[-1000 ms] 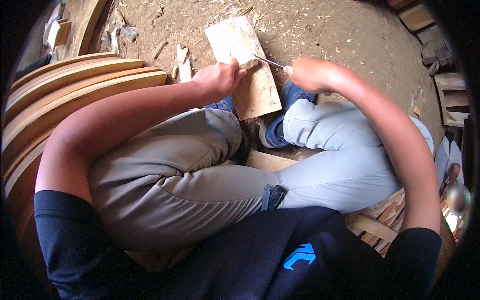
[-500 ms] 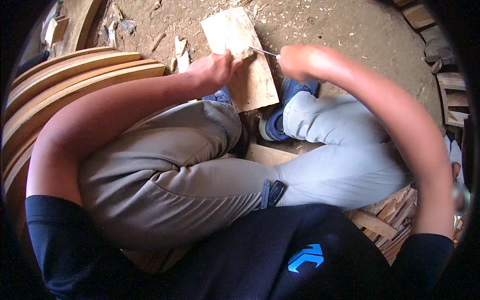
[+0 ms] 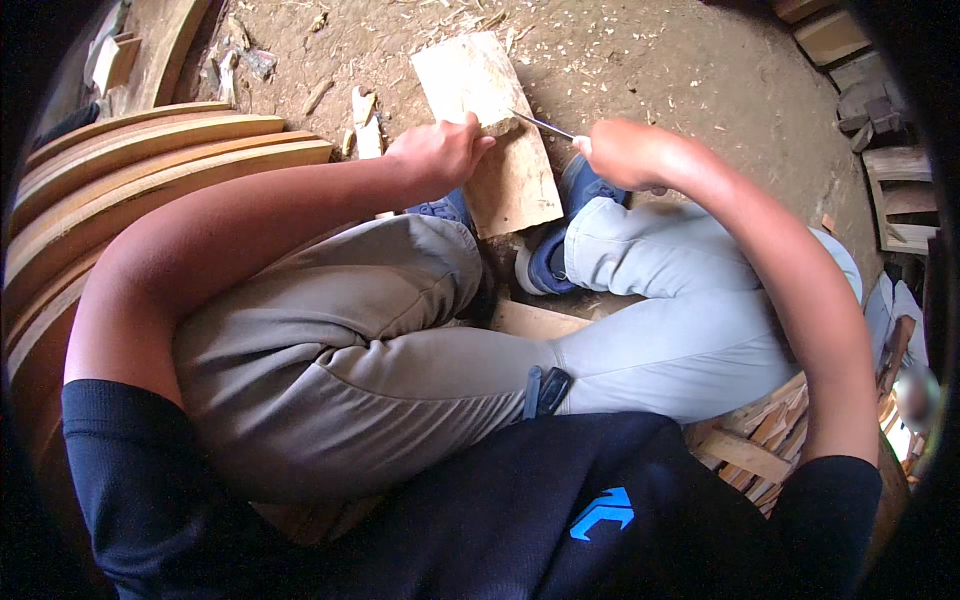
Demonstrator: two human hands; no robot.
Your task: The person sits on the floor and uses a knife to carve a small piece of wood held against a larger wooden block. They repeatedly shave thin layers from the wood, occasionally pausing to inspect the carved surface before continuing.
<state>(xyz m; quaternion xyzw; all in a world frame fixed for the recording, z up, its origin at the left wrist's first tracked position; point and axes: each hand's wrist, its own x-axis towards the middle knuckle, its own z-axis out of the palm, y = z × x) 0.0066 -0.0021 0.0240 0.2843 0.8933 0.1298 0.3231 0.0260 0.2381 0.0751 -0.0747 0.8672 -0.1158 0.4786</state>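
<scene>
A flat pale board [image 3: 510, 190] lies on the ground between my shoes. On it is a small rough wood block [image 3: 500, 127], with my left hand [image 3: 440, 158] closed around its near left side. My right hand [image 3: 630, 153] grips a thin metal tool [image 3: 545, 124], slim like a knife or an awl. Its narrow shaft points left, and the tip reaches the block's far right edge. Whether tip and block touch cannot be made out. The tool's handle is hidden inside my fist.
Long curved planks [image 3: 180, 140] are stacked at my left. Wood scraps [image 3: 365, 115] and shavings litter the dirt floor [image 3: 670, 60]. Wooden pieces [image 3: 905, 200] line the right edge. More cut sticks [image 3: 765, 440] lie beside my right thigh. A shoe [image 3: 548, 262] stands near the board.
My right hand has shifted slightly right and nearer, and more of the tool's shaft shows. My left hand stays on the block. The whole view has moved a little.
</scene>
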